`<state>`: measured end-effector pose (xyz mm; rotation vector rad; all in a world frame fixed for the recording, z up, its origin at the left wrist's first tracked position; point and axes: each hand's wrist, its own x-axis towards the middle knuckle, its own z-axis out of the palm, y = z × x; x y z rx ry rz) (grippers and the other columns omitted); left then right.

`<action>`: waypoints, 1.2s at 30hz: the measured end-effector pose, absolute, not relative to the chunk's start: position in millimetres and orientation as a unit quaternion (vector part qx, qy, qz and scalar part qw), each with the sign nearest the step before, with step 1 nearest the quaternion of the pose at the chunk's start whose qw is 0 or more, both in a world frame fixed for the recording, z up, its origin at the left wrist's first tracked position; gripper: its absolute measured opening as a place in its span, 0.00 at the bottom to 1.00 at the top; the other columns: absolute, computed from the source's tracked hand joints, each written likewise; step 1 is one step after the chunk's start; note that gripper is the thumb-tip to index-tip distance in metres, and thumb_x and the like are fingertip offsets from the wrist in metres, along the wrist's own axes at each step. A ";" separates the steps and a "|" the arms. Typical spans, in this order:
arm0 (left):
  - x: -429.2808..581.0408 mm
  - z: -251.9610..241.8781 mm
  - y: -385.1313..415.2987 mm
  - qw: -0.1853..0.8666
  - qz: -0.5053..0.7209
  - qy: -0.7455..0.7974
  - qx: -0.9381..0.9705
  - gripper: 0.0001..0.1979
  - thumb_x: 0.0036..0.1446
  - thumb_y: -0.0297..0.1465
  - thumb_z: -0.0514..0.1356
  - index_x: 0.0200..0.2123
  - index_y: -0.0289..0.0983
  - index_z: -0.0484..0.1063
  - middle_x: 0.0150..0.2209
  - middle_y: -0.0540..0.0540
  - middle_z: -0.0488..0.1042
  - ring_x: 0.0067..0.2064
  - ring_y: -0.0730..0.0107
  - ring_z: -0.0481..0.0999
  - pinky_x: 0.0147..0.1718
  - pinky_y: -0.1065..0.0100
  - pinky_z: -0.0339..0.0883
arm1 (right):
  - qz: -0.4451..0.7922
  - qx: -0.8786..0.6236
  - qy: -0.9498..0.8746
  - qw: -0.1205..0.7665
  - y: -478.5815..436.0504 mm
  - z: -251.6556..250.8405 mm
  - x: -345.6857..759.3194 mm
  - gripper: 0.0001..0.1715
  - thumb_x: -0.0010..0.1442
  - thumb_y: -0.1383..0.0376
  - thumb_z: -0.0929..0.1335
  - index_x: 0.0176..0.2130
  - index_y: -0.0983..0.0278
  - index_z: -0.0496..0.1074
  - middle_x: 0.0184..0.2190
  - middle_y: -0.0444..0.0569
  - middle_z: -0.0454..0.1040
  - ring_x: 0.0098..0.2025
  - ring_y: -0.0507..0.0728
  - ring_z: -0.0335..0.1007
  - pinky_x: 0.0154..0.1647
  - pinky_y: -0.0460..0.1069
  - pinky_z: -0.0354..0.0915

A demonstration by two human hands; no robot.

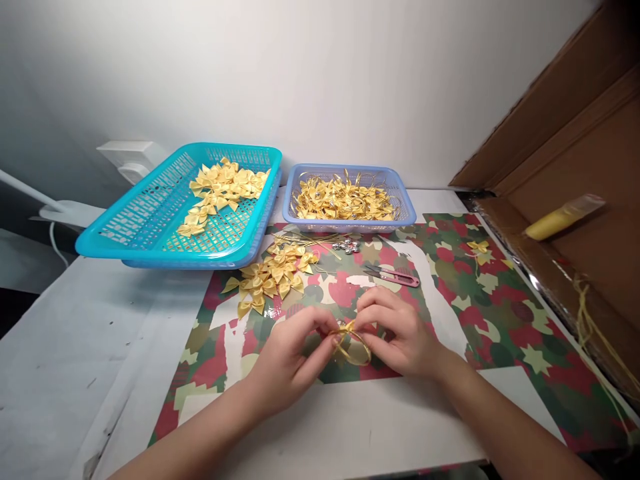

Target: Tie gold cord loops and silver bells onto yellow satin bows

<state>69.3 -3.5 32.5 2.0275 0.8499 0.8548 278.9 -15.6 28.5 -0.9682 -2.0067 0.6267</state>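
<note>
Between my two hands, low in the middle of the head view, is a looped gold cord (361, 357) with a small yellow bow at its top. My left hand (300, 353) pinches its left side with thumb and fingers. From the right, my right hand (397, 333) pinches the bow and cord with closed fingertips. A pile of loose yellow bows (265, 280) lies beyond my left hand. Pink thread snips (395, 276) rest beyond my right hand, near a cluster of small silver bells (349, 247). Several gold cords (320, 239) lie behind the pile.
A turquoise basket (175, 253) with yellow bows stands at the back left. Beside it, a blue-violet basket (350, 227) holds bows with gold cords. At the right are a single bow (479, 247), a cardboard wall (560, 147) and a yellow tube (563, 217).
</note>
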 end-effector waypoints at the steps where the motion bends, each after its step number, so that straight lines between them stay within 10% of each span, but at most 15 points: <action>1: 69.3 32.2 -3.4 0.357 0.339 0.322 0.809 0.06 0.60 0.22 0.54 0.35 0.39 0.64 0.28 0.51 0.70 0.29 0.74 0.69 0.28 0.73 0.63 | 0.241 -0.380 -0.801 0.396 -15.2 28.3 279.5 0.08 0.59 0.73 0.65 0.36 0.59 0.67 0.32 0.46 0.69 0.35 0.56 0.65 0.37 0.52 0.63; 10: 71.1 26.3 -9.5 0.247 0.430 0.294 0.817 0.12 0.55 0.17 0.57 0.36 0.39 0.64 0.27 0.51 0.69 0.28 0.72 0.66 0.28 0.70 0.60 | 0.211 -0.370 -0.801 0.420 -22.8 22.3 270.9 0.16 0.58 0.69 0.69 0.47 0.60 0.68 0.41 0.52 0.72 0.43 0.58 0.69 0.41 0.54 0.68; 19: 77.8 24.0 -8.8 0.672 0.379 0.368 0.519 0.08 0.59 0.34 0.60 0.40 0.39 0.66 0.34 0.49 0.67 0.35 0.71 0.70 0.33 0.71 0.67 | 0.530 -0.386 -0.553 0.513 -29.1 9.9 251.5 0.06 0.57 0.61 0.72 0.31 0.60 0.73 0.34 0.48 0.73 0.37 0.54 0.72 0.34 0.49 0.71; 30: 81.6 29.8 -3.9 0.711 0.349 0.411 0.452 0.14 0.51 0.38 0.67 0.29 0.36 0.69 0.24 0.52 0.70 0.26 0.75 0.70 0.28 0.72 0.68 | 0.317 -0.440 -0.673 0.503 -20.5 21.0 271.7 0.17 0.54 0.74 0.67 0.42 0.57 0.70 0.44 0.50 0.66 0.50 0.59 0.64 0.52 0.57 0.62; 36: 81.8 28.9 -6.5 0.678 0.396 0.389 0.482 0.11 0.54 0.35 0.65 0.39 0.38 0.69 0.28 0.52 0.69 0.29 0.74 0.71 0.29 0.72 0.70 | 0.237 -0.421 -0.756 0.441 -24.3 30.7 271.6 0.10 0.54 0.74 0.68 0.35 0.60 0.68 0.28 0.44 0.71 0.30 0.54 0.67 0.33 0.51 0.65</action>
